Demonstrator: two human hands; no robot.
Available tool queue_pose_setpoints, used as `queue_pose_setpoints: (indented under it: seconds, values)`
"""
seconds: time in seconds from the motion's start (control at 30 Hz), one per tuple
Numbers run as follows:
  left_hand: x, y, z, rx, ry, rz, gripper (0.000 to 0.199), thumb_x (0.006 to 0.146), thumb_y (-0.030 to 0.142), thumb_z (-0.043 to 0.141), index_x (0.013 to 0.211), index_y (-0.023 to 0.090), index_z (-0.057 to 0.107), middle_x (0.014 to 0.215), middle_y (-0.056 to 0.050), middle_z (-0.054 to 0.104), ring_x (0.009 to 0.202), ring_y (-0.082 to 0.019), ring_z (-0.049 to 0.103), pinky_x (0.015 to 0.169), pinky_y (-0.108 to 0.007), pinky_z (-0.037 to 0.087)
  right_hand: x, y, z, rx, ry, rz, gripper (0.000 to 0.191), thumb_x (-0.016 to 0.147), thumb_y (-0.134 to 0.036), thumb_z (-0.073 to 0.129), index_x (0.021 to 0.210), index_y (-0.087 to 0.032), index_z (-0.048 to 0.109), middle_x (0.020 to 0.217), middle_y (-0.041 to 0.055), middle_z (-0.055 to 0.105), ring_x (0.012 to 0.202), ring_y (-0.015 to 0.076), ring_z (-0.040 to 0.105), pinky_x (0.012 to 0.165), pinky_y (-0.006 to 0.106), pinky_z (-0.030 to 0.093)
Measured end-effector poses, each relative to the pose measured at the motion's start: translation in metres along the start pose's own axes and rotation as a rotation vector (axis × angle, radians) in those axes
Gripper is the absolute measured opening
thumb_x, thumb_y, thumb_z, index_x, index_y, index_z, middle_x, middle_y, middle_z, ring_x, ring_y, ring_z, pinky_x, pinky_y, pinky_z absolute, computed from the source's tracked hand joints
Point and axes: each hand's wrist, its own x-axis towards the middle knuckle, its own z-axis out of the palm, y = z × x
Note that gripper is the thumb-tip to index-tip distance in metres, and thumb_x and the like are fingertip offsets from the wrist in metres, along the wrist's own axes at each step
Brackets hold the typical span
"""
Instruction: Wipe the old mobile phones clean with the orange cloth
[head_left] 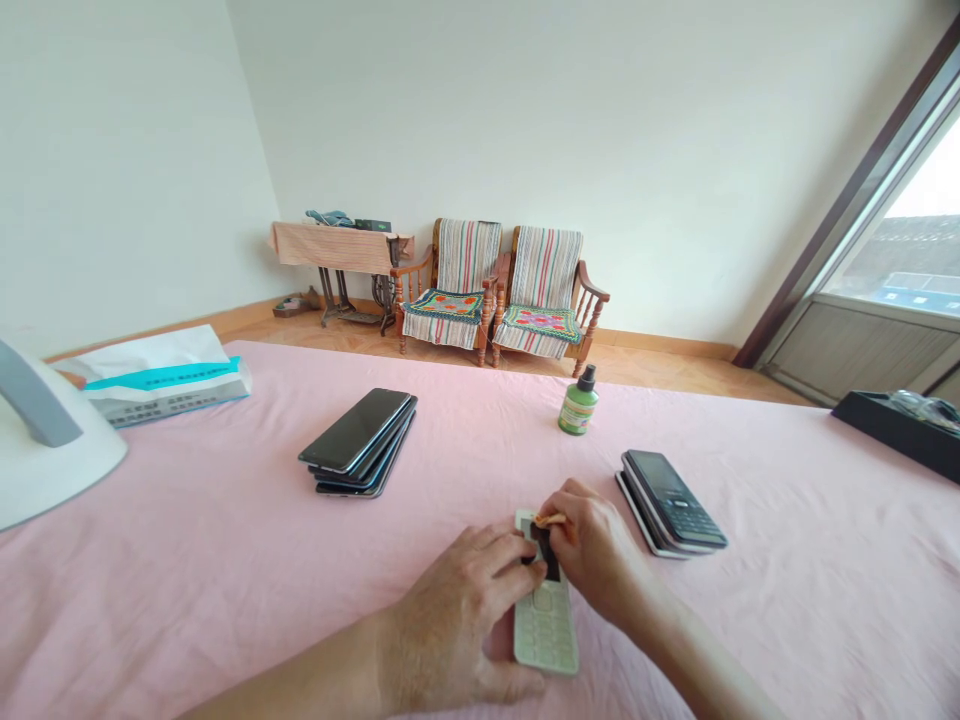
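Observation:
A white keypad phone (546,632) lies face up on the pink cloth, its dark screen toward the far end. My left hand (459,605) grips it from the left, with fingertips on the screen area and the thumb by the near bottom edge. Pinched in my right hand (600,545) is a small orange cloth (550,520), pressed against the top of the phone's screen. To the right of that hand sits a short stack of keypad phones (673,500). A green spray bottle (578,405) with a black top stands upright beyond both hands.
A stack of dark smartphones (360,440) lies left of centre. Farther left are a tissue pack (172,380) and a white-and-grey object (52,440), cut off by the frame. A black tray (896,440) sits at the right. Two wooden chairs (536,290) stand beyond the pink-covered surface (247,560).

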Motion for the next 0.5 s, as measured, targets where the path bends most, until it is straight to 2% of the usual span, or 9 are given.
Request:
queue_pose_setpoints:
  seconds: [0.13,0.3,0.5]
  values:
    - [-0.0003,-0.0007,0.0012,0.004,0.001,-0.006,0.062,0.068,0.045,0.075,0.12,0.017,0.056,0.12,-0.008,0.057,0.116,-0.029,0.048,0.103,-0.042,0.035,0.0001,0.0014,0.0031,0.051,-0.009,-0.036,0.023,0.077,-0.001,0.046,0.071,-0.016,0.062,0.075,0.0026,0.056,0.07,0.0149,0.054,0.064,0.025,0.038]
    - [-0.0004,0.0004,-0.0004,0.003,0.001,-0.011,0.059,0.069,0.046,0.074,0.118,0.018,0.057,0.12,-0.008,0.057,0.115,-0.029,0.049,0.102,-0.042,0.036,-0.0014,-0.0006,0.0025,-0.009,0.022,0.024,0.024,0.072,0.002,0.046,0.07,-0.016,0.062,0.073,0.0025,0.055,0.069,0.0154,0.053,0.063,0.025,0.038]
    - [-0.0011,-0.001,0.001,0.003,0.001,-0.002,0.057,0.071,0.045,0.072,0.119,0.019,0.056,0.12,-0.009,0.058,0.116,-0.03,0.048,0.101,-0.043,0.036,-0.0025,-0.0001,-0.0008,0.037,0.002,-0.006,0.019,0.078,-0.004,0.048,0.074,-0.017,0.062,0.076,0.0022,0.056,0.069,0.015,0.054,0.062,0.025,0.037]
